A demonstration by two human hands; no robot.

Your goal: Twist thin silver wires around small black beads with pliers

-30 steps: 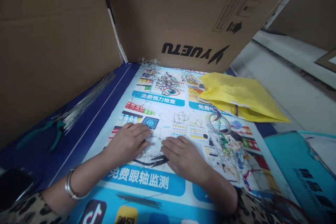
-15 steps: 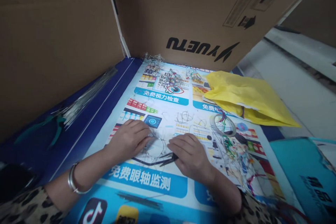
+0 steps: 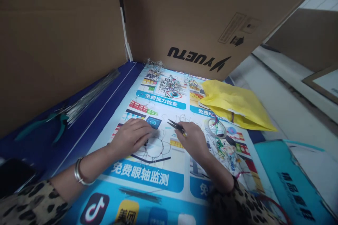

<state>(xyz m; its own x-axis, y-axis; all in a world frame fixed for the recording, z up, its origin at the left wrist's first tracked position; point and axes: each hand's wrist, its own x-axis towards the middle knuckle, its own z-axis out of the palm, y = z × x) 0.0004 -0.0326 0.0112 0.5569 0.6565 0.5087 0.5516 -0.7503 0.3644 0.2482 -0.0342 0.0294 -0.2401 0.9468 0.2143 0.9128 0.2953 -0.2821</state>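
Your left hand (image 3: 134, 135) lies low over the left edge of the looped wire piece (image 3: 154, 155), its fingers curved down and side by side; you can't tell whether that grip pinches the wire, since the fingertips are partly hidden. The wire piece rests on the printed sheet (image 3: 101, 147) between your hands, its thin loops spread out like petals.

Your right hand (image 3: 194, 139) is clamped on the small pliers (image 3: 176, 126), its fingers wrapped around the handles. The black tips point away from you and to the left, slightly parted, beyond the wire piece and apart from it. You wear a silver bracelet (image 3: 77, 172) on your left wrist.

To the right of your right hand, a roll of tape (image 3: 224, 132) lies on the sheet with colored threads (image 3: 220, 146) beside it. Beyond the roll is a yellow bag (image 3: 237, 100), and a teal bag (image 3: 277, 161) lies at the right. On the blue bench (image 3: 89, 123) to your left, teal-handled pliers (image 3: 63, 128) touch the near end of a bundle of straight wires (image 3: 89, 102). Tangled wires (image 3: 170, 84) lie toward the sheet's far end, in front of the upright cardboard (image 3: 185, 14). Dark thin strips (image 3: 139, 195) lie nearest you.
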